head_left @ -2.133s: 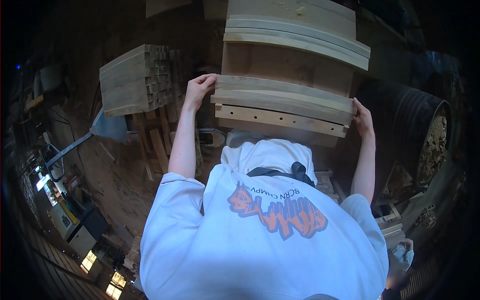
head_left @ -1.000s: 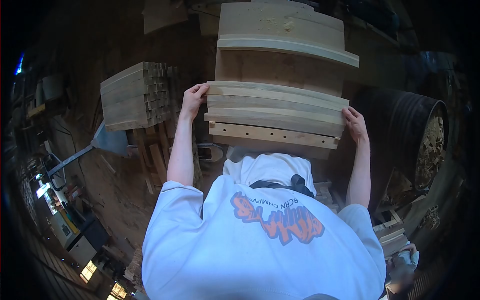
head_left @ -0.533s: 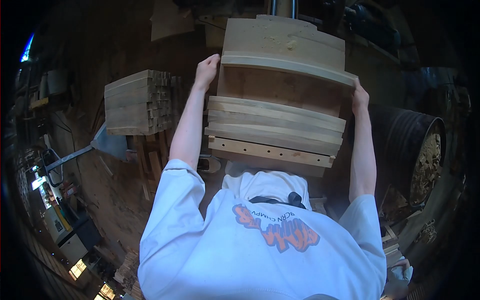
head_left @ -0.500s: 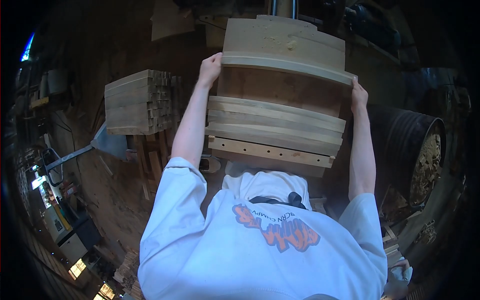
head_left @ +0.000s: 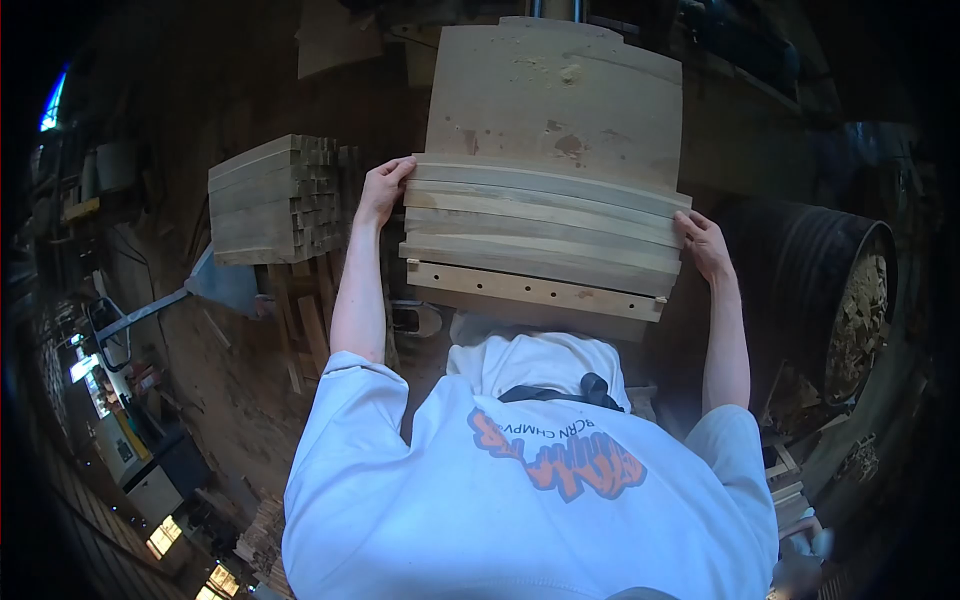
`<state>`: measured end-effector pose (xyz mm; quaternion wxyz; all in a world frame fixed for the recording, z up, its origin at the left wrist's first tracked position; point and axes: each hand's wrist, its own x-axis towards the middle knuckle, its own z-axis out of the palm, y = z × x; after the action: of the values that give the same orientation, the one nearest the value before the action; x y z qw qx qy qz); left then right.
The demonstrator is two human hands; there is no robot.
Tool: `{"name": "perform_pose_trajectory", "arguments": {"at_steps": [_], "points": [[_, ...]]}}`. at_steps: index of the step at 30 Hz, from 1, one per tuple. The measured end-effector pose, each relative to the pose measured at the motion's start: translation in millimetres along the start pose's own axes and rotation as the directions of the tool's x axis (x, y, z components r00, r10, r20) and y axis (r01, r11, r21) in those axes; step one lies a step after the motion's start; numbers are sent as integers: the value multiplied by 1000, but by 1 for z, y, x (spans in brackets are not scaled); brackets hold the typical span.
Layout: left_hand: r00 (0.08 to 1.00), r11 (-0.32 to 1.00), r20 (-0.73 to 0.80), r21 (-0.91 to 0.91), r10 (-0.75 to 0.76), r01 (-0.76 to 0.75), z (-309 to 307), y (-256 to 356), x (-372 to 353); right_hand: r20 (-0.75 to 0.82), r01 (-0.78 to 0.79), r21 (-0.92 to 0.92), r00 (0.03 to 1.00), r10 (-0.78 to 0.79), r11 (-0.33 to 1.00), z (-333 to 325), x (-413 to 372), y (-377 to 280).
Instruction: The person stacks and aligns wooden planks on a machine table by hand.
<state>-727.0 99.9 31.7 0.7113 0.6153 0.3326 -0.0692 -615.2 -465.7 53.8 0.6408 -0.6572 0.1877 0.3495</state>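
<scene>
A wooden board (head_left: pixel 550 184) lies at the far side of a row of similar boards (head_left: pixel 540 243), edge against edge. My left hand (head_left: pixel 386 190) is closed at its left end, fingertips on the end and corner. At the opposite end my right hand (head_left: pixel 706 243) is closed too, thumb and fingers on the board's corner. Nearest my body, a pale wooden strip (head_left: pixel 520 289) with several dark holes runs along the front of the row. The boards rest on a flat worktop (head_left: pixel 560 110) marked with dark patches and a little sawdust.
On the left stands a stack of cut boards (head_left: pixel 255 200) on a wooden support. A dark barrel (head_left: pixel 800 290) filled with wood chips (head_left: pixel 862 310) stands on the right. Metal rails (head_left: pixel 557 10) show behind the worktop. A blue-grey metal piece with a bar (head_left: pixel 225 285) is at left.
Both hands have drawn the far board toward my body. The gap between it and the other boards has closed, and more of the worktop behind it shows.
</scene>
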Motion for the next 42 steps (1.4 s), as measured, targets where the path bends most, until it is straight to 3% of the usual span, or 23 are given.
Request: {"name": "perform_pose_trajectory", "arguments": {"at_steps": [5,7,11,13,15,16,17,18,19,20,21,22,23,25,26,27,29,33,35,42], "points": [[999,992,39,-117,-36,40,1,6,-1,22,33,-93,999,-31,995,2,0,-2],[992,991,120,-124,-33,48,0,4,1,46,20,-52,999,-17,998,1,0,-1],[988,988,140,-132,-62,81,5,10,2,27,-2,8,1000,1,1000,5,-2,6],[980,990,148,-27,-130,135,5,12,2,-30,19,-53,999,-21,998,12,-7,8],[985,993,124,5,-117,117,5,16,2,-216,55,-192,972,-97,980,19,-5,19],[988,992,93,52,-121,116,6,14,2,-306,101,-349,927,-215,932,34,-10,21],[987,992,109,51,-118,113,10,10,0,-528,-115,-775,658,-537,622,53,-14,31],[976,891,-94,433,196,-137,15,5,1,-410,-82,-908,379,-830,411,89,-40,35],[827,589,-151,770,542,-246,21,1,0,-241,153,-941,323,-915,302,121,-65,33],[659,422,-58,809,750,-409,42,12,-21,-113,234,-948,392,-913,217,156,-76,49],[558,322,35,786,829,-528,77,32,-56,28,379,-913,430,-903,152,196,-95,60],[520,290,160,677,839,-676,106,28,-62,115,492,-856,483,-868,160,231,-111,68],[481,221,260,644,837,-732,135,21,-64,145,490,-857,522,-841,157,255,-113,85],[408,61,401,649,820,-759,182,11,-61,112,379,-923,434,-894,68,278,-104,102],[392,-29,447,687,804,-726,196,6,-54,101,372,-926,417,-903,69,278,-99,102],[387,-32,440,692,810,-721,202,2,-51,88,366,-928,402,-911,72,279,-96,102],[564,14,460,767,686,-642,209,1,-44,72,351,-932,412,-908,85,280,-90,100],[534,-28,483,759,694,-650,210,10,-12,70,326,-942,417,-906,77,280,-63,74],[404,-41,436,718,804,-695,217,24,12,71,332,-940,402,-913,74,279,-38,53],[393,-24,379,744,838,-668,252,96,141,64,321,-946,341,-938,53,279,69,-52]]}}
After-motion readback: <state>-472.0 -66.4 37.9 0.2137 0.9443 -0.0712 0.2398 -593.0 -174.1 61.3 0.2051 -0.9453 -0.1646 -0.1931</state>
